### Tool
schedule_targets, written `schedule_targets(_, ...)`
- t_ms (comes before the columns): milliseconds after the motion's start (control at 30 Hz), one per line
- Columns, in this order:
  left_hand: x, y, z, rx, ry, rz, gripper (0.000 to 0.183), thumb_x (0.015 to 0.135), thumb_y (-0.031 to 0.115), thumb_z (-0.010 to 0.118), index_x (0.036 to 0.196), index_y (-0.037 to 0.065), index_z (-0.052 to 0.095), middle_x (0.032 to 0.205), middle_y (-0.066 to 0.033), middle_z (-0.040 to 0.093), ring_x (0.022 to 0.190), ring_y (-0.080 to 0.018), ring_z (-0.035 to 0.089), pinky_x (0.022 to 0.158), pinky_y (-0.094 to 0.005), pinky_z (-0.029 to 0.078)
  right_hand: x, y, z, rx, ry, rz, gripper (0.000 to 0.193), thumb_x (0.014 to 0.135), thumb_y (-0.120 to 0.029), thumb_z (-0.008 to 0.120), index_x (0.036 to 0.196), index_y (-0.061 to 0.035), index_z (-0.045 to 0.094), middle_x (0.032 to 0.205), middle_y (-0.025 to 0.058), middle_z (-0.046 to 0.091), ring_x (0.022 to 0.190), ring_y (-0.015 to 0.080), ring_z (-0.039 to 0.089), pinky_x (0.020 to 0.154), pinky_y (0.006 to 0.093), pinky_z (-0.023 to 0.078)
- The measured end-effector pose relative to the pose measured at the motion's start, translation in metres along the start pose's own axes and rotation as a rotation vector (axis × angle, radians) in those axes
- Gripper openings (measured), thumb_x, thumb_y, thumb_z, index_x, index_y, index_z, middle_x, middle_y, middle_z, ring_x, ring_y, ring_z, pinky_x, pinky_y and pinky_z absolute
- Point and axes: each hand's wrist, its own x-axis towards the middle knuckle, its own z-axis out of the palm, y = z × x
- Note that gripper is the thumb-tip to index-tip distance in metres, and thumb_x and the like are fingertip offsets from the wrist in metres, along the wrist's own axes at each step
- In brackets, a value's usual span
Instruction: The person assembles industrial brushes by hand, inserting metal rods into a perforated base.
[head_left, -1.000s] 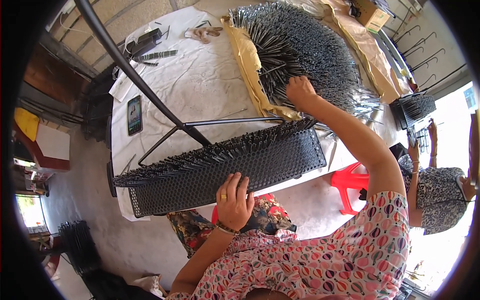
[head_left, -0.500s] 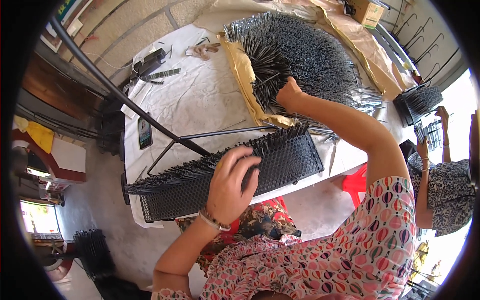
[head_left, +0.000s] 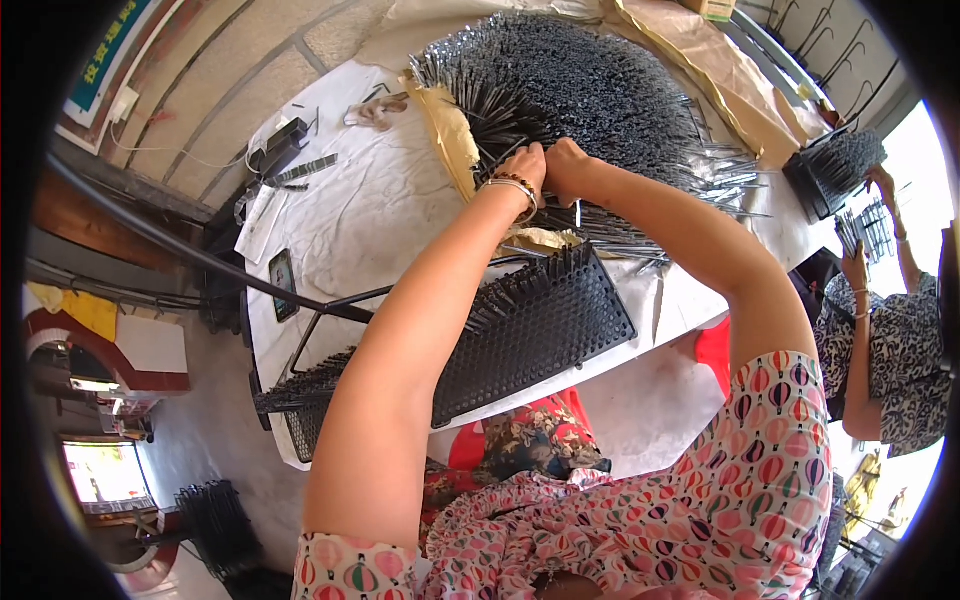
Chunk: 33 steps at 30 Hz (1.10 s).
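A broad mound of thin black rods stands packed together on the table, edged by torn brown paper. At its near left side my left hand and my right hand meet, knuckles almost touching. Fingers of both are closed, and whatever they grip is hidden behind them. Below my hands lies a long black perforated rack. Rods fill the holes along its far side in a slanting row, while the near holes are bare. My left forearm crosses in front of the rack and covers part of it.
A black metal bar slants in over the table from the left. A phone, a crumpled glove and a dark strip lie on the white cloth. At right, a co-worker's hand holds rods beside a black bin.
My left hand has gone from above the rack, fingers apart, up to the rod mound beside my right hand, and closed. My right hand has shifted slightly left and nearer.
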Motion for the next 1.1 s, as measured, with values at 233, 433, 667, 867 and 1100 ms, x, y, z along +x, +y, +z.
schedule_targets(233,0.014,-0.012,0.013,-0.476,0.126,0.220,0.087,0.048,0.029,0.087,0.122,0.009,0.046,0.114,-0.0159,0.057,0.110,-0.0310,0.053,0.094,-0.0359,0.042,-0.035,0.013,-0.017,0.046,0.066,-0.047,0.037,0.056,-0.023,0.080,0.089,-0.0112,0.070,0.093,0.0042,0.068,0.094,0.0206,0.062,0.075,0.0356,0.048)
schedule_targets(433,0.029,-0.008,0.040,-0.366,0.419,0.238,0.057,0.066,0.047,0.073,0.103,0.005,0.059,0.104,-0.0154,0.057,0.101,-0.0307,0.055,0.084,-0.0386,0.045,-0.047,0.035,-0.032,-0.123,0.213,-0.093,0.022,0.060,-0.024,0.078,0.074,-0.0104,0.068,0.071,0.0033,0.066,0.075,0.0213,0.064,0.071,0.0343,0.044)
schedule_targets(667,0.043,-0.004,0.021,-0.605,0.297,0.184,0.042,0.076,0.041,0.066,0.093,0.003,0.063,0.085,-0.0154,0.066,0.082,-0.0324,0.062,0.073,-0.0397,0.048,-0.058,0.054,-0.042,-0.159,0.396,-0.011,0.010,0.072,-0.022,0.068,0.074,-0.0119,0.069,0.085,0.0023,0.065,0.082,0.0177,0.061,0.075,0.0322,0.040)
schedule_targets(867,0.056,-0.016,-0.012,-1.116,0.564,-0.051,0.032,0.081,0.033,0.068,0.079,0.002,0.060,0.065,-0.0042,0.062,0.055,-0.0116,0.058,0.055,-0.0265,0.046,-0.088,0.079,-0.037,0.125,1.179,0.122,0.020,0.080,-0.018,0.064,0.094,-0.0031,0.065,0.095,0.0082,0.063,0.087,0.0256,0.061,0.078,0.0365,0.047)
schedule_targets(1100,0.058,-0.018,-0.084,-1.745,0.494,-0.277,0.028,0.088,0.026,0.059,0.072,0.003,0.055,0.063,-0.0089,0.055,0.051,-0.0209,0.053,0.045,-0.0337,0.047,-0.110,0.029,0.017,0.977,1.122,0.187,0.020,0.080,-0.013,0.065,0.095,-0.0002,0.066,0.083,0.0132,0.065,0.065,0.0196,0.063,0.057,0.0289,0.049)
